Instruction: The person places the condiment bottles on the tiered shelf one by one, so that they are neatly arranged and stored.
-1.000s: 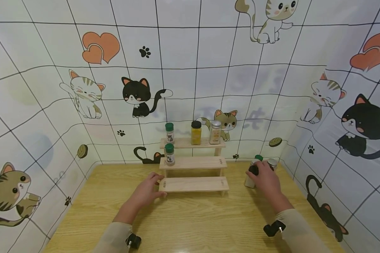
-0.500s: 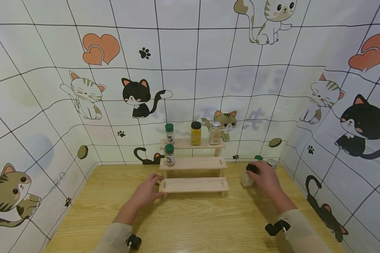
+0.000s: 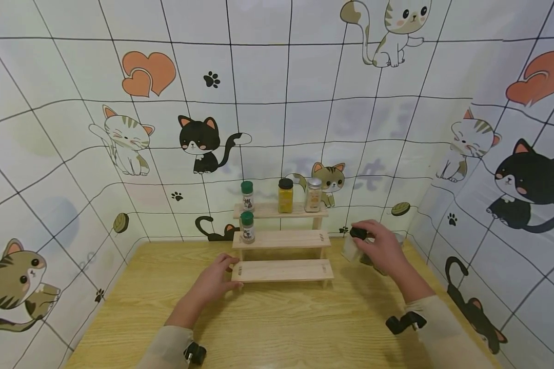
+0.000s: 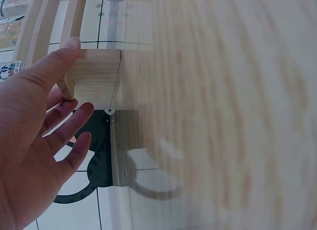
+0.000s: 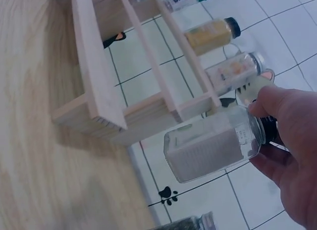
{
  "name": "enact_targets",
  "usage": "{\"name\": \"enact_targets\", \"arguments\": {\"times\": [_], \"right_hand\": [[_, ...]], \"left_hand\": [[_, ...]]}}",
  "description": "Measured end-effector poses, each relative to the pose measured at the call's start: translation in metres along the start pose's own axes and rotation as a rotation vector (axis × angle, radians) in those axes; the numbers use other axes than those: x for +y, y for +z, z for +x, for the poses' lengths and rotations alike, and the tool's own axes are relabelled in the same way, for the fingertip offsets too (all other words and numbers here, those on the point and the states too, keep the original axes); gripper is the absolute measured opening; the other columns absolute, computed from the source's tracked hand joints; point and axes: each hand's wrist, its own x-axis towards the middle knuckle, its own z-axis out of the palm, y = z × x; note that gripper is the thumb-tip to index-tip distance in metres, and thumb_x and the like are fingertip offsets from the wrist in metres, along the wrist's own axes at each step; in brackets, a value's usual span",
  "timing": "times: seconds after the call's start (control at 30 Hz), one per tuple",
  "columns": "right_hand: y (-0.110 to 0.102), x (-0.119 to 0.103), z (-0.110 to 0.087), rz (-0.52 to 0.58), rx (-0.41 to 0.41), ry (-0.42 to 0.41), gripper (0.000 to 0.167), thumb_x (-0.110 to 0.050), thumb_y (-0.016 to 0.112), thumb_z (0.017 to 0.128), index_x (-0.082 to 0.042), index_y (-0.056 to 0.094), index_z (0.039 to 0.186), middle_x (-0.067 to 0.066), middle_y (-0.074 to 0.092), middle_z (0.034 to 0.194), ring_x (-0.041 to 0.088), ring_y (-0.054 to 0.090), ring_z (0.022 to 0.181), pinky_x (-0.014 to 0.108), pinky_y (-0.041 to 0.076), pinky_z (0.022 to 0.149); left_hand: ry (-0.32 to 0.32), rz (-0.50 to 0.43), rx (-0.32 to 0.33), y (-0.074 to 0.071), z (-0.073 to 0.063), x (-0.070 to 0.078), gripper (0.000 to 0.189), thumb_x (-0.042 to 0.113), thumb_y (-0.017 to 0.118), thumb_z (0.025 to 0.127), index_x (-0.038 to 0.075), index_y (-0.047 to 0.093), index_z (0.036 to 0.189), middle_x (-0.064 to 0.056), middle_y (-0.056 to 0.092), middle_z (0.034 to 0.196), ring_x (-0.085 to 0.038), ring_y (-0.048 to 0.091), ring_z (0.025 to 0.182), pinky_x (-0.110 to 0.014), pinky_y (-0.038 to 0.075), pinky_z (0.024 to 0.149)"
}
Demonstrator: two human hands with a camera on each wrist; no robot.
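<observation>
My right hand holds a clear spice jar by its black lid; greyish powder fills much of it. In the head view the jar is raised and slightly tilted, to the right of a three-step wooden spice rack. My left hand grips the left end of the rack's lowest step, the thumb along the board and a finger underneath. On the top step stand a green-capped jar, a black-capped yellow jar and a silver-capped jar. Another green-capped jar occupies the middle step's left end.
Behind my right hand, other jars stand on the wood-grain table, mostly hidden; one jar shows at the bottom of the right wrist view. A cat-patterned tiled wall covering closes off the back and both sides.
My right hand has lifted the black-lidded jar away from the other jars and carried it up and left towards the rack. My left hand stays at the lowest step.
</observation>
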Motion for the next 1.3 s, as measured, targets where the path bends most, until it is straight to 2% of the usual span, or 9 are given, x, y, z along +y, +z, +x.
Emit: {"name": "enact_targets", "arguments": {"times": [0.63,0.93,1.13,1.3], "right_hand": [[-0.002,-0.053,0.041,0.145,-0.165,-0.131,0.042,-0.009,0.074,0.108,-0.007,0.068,0.149,0.013,0.062,0.151,0.040,0.059,0.140,0.068,0.047,0.114],[0.016,-0.069,0.064,0.201,-0.243,-0.191,0.041,-0.010,0.074,0.108,-0.012,0.069,0.149,0.012,0.062,0.151,0.038,0.057,0.143,0.066,0.044,0.118],[0.030,-0.082,0.080,0.276,-0.290,-0.219,0.044,-0.005,0.073,0.107,-0.005,0.067,0.150,0.022,0.055,0.160,0.043,0.055,0.146,0.064,0.045,0.119],[0.043,-0.091,0.093,0.334,-0.323,-0.272,0.043,0.002,0.072,0.105,0.003,0.067,0.147,0.021,0.059,0.152,0.043,0.060,0.139,0.063,0.048,0.116]], "left_hand": [[0.008,-0.012,0.006,-0.004,-0.006,0.004,0.069,0.029,0.096,0.090,0.009,0.066,0.149,-0.004,0.059,0.139,-0.027,0.070,0.120,-0.054,0.059,0.099],[0.011,-0.027,-0.001,-0.005,-0.006,0.003,0.067,0.027,0.095,0.092,0.010,0.065,0.149,-0.005,0.059,0.140,-0.028,0.070,0.121,-0.054,0.059,0.099],[0.019,-0.044,-0.003,-0.006,-0.006,0.005,0.066,0.026,0.094,0.093,0.009,0.064,0.150,-0.006,0.059,0.141,-0.029,0.070,0.122,-0.055,0.058,0.101],[0.036,-0.038,-0.006,-0.006,-0.006,0.006,0.067,0.026,0.094,0.093,0.008,0.064,0.150,-0.009,0.059,0.141,-0.030,0.070,0.121,-0.055,0.059,0.099]]}}
